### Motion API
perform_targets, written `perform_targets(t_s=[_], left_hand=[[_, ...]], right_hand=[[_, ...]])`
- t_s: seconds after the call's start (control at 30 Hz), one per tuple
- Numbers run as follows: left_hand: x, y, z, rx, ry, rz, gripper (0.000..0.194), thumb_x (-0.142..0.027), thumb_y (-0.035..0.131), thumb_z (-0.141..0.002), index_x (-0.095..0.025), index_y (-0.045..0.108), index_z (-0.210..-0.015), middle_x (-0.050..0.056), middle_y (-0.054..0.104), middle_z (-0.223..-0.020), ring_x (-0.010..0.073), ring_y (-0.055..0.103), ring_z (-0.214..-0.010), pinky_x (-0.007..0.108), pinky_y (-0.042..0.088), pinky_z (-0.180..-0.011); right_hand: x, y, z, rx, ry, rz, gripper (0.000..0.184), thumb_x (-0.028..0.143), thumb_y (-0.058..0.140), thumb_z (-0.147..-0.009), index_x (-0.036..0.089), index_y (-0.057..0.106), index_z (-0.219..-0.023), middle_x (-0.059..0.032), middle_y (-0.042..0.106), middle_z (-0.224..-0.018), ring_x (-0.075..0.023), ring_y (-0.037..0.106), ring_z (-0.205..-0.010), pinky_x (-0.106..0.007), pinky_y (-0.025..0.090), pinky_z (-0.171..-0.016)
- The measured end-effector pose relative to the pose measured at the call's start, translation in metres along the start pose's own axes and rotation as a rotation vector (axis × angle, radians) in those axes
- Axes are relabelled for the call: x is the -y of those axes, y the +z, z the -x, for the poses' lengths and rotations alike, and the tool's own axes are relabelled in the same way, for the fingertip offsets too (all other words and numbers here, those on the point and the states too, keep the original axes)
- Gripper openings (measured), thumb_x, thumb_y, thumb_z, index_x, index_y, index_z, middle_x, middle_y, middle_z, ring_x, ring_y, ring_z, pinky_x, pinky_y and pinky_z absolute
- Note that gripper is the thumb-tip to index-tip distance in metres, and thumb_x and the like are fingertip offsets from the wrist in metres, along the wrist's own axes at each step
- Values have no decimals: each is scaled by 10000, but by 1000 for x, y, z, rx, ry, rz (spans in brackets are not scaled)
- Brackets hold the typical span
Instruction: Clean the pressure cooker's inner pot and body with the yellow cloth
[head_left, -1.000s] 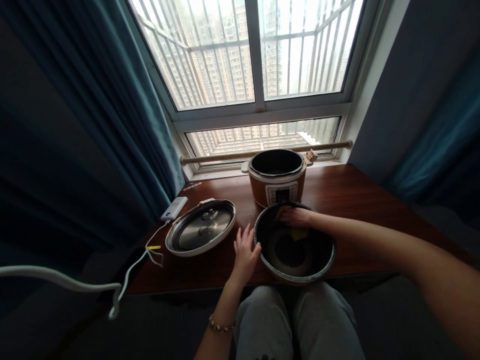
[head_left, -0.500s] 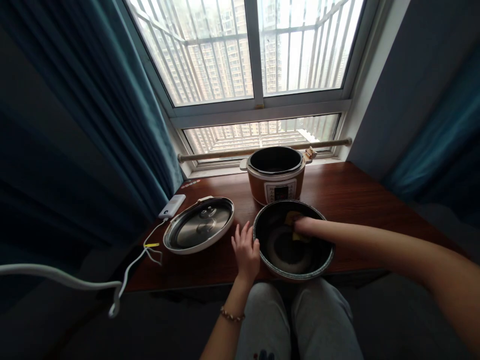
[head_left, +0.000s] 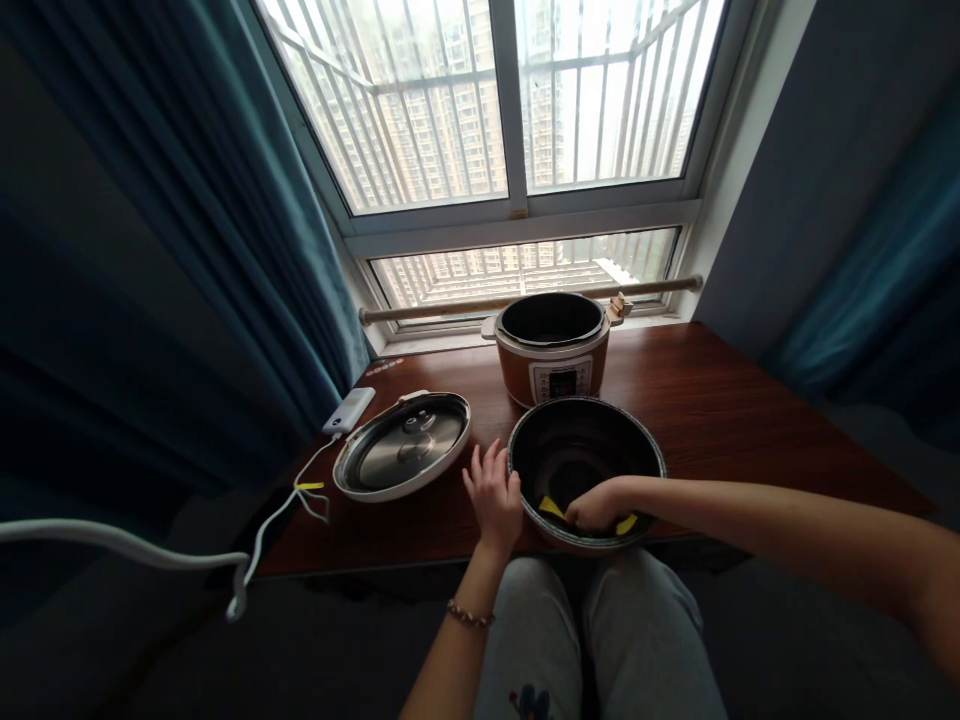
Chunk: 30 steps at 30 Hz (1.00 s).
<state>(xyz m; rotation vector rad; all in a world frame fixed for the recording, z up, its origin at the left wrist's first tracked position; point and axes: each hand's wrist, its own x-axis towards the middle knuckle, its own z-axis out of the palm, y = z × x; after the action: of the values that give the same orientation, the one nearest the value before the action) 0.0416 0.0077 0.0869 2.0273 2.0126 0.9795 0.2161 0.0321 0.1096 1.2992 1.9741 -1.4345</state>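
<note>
A dark inner pot [head_left: 577, 445] sits on the wooden table [head_left: 720, 400] right in front of me. My right hand [head_left: 596, 508] is inside it at the near wall, fingers closed on a yellow sponge [head_left: 551, 506] whose corners stick out on both sides. My left hand [head_left: 493, 492] rests against the pot's left outer rim with its fingers spread. Behind the pot stands the orange cooker body [head_left: 553, 345], without its lid. The cooker lid [head_left: 403, 457] lies upside down to the left.
A white power bank [head_left: 348, 411] lies at the table's left edge with a white cable [head_left: 277, 515] hanging off it. A wooden rod [head_left: 450, 307] runs along the window sill. Blue curtains [head_left: 225, 220] hang on both sides. My knees [head_left: 592, 640] are under the table's near edge.
My right hand has swept the sponge from the pot's far wall round to its near wall. The left hand has stayed on the rim.
</note>
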Motion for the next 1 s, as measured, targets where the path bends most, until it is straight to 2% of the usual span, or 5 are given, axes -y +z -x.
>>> perform_targets(t_s=[0.33, 0.5, 0.63, 0.83, 1.0], left_hand=[[5, 3, 2, 50, -47, 50, 397, -254, 303, -872, -185, 472, -1225, 64, 410, -1372, 272, 189, -1335, 552, 155, -1049], [0, -9, 2, 85, -144, 165, 500, -375, 258, -905, -138, 335, -1338, 125, 283, -1440, 292, 82, -1362, 565, 142, -1049], [-40, -35, -15, -5, 189, 146, 429, -317, 330, -896, -149, 418, -1280, 108, 342, -1412, 242, 147, -1356, 471, 131, -1094], [-101, -17, -48, 936, 396, 20, 348, -245, 339, -878, -163, 610, -1080, 76, 655, -1044, 202, 594, -955, 329, 446, -858], [-95, 25, -49, 1448, 423, -116, 183, -58, 642, -623, -194, 711, -725, -35, 691, -658, 152, 633, -626, 229, 497, -610]], right_hand=[[9, -13, 50, -266, -195, -48, 261, 229, 424, -816, 134, 657, -885, -33, 646, -781, -126, 579, -659, -226, 448, -625], [-46, -8, 92, -1203, -284, -122, 323, 275, 388, -838, 149, 618, -1025, -87, 640, -1044, -197, 580, -984, -329, 426, -900], [-75, 17, 87, -1655, -221, -130, 306, 247, 370, -843, 150, 607, -1010, -107, 598, -1138, -221, 482, -1154, -398, 366, -996], [-72, 44, 48, -1676, -183, -61, 342, 172, 348, -831, 114, 572, -1084, -114, 509, -1262, -237, 241, -1321, -450, 328, -1036], [-76, 49, 33, -1639, -157, -108, 430, 54, 281, -757, 111, 581, -1060, -101, 498, -1271, -234, 212, -1329, -475, 311, -1048]])
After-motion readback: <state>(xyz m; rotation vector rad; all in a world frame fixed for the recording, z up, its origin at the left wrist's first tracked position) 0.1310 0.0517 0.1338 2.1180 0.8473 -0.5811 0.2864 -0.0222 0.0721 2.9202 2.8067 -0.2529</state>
